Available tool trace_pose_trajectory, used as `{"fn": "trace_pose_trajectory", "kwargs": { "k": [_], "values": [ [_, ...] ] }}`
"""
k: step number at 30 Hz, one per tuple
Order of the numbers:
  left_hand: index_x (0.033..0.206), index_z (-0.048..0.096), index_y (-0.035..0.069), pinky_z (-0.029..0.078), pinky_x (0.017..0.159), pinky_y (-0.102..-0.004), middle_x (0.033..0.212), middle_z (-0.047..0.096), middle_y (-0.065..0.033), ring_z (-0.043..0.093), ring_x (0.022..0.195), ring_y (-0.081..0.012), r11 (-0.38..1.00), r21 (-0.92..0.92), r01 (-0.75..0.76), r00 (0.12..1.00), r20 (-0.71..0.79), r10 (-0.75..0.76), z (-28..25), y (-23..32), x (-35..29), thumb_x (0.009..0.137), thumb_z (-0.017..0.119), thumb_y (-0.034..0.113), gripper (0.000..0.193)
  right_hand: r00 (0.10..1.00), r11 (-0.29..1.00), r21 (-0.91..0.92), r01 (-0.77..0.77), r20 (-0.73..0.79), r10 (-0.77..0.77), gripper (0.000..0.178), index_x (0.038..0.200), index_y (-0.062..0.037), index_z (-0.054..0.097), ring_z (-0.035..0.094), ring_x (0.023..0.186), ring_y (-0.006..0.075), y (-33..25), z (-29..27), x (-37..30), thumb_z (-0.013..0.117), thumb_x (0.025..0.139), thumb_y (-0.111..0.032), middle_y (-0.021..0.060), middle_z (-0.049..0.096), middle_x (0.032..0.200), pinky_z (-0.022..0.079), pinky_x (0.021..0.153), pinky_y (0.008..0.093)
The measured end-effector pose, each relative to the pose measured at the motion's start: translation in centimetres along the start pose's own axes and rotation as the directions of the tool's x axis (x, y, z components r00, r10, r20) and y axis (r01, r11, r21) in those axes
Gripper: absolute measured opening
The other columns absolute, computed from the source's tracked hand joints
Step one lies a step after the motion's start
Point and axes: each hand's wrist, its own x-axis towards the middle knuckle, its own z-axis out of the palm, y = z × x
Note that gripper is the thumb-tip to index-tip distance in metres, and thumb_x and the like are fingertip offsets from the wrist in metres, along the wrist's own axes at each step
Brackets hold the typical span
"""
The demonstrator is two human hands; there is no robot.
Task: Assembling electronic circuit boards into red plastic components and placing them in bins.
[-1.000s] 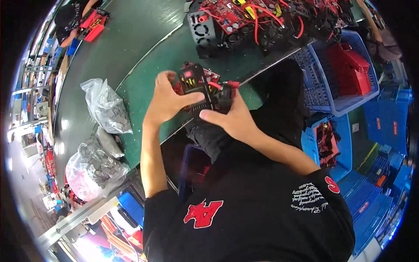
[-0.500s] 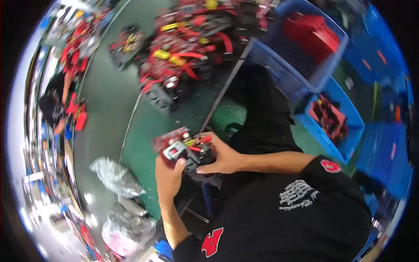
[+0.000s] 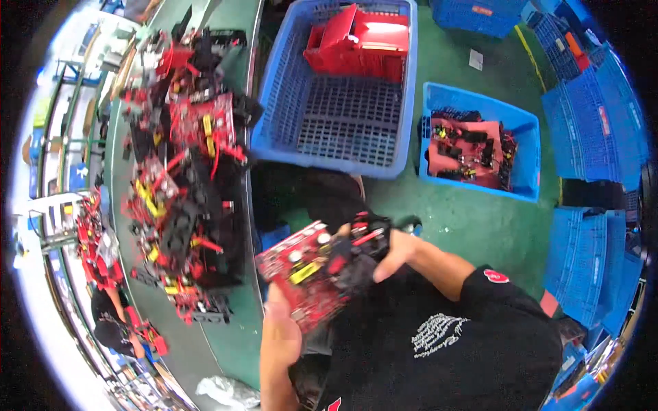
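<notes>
A red circuit board [image 3: 312, 308] with a yellow component and white round parts is held in front of my torso. Black plastic parts with red wires [image 3: 367, 243] sit at its right end. My left hand [image 3: 282, 325] is closed on the board's lower left edge, thumb over its face. The right hand [image 3: 399, 255] grips the black end, with some of its fingers hidden behind it. On the bench to the left lies a heap of similar red boards [image 3: 204, 123] with black parts, yellow components and red wires.
Beyond my hands stands a large blue crate [image 3: 406, 130] with red plastic housings [image 3: 363, 41] inside. Right of it, a smaller blue bin [image 3: 480, 192] holds more assemblies. Blue crates [image 3: 579, 267] stack at the far right. Another person [image 3: 113, 322] works across the bench [image 3: 240, 342].
My view has swung to the right, toward the crates. The assembly has turned over in my hands, so the red board face shows instead of the grey and white plastic side.
</notes>
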Motion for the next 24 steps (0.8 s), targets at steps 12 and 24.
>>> {"fn": "trace_pose_trajectory", "kwargs": {
  "k": [12, 24],
  "values": [
    [0.082, 0.069, 0.004, 0.054, 0.067, -0.0491, 0.077, 0.069, -0.0169, 0.07, 0.076, -0.036, 0.658, 0.692, -0.297, 0.799, -0.197, 0.568, 17.8, 9.6, 49.0, 0.082, 0.057, 0.043, 0.041, -0.087, 0.92, -0.343, 0.187, -0.939, -0.333, 0.032, 0.117, -0.0074, 0.052, 0.056, 0.111, 0.0352, -8.2, -7.3, -14.5, 0.051, 0.099, -0.034, 0.019, 0.055, 0.121, 0.05, 0.092, 0.0507],
    [0.095, 0.075, 0.011, 0.052, 0.077, -0.0391, 0.096, 0.072, -0.0085, 0.068, 0.094, -0.0252, 0.512, 0.816, -0.268, 0.89, 0.006, 0.457, 19.4, 9.3, 63.1, 0.083, 0.062, 0.028, 0.024, 0.71, 0.993, 0.002, 0.118, -0.699, -0.084, 0.039, 0.123, -0.006, 0.049, 0.057, 0.11, 0.033, -9.6, -20.3, -5.9, 0.05, 0.099, -0.036, 0.0171, 0.056, 0.123, 0.051, 0.091, 0.0484]
  ]
}}
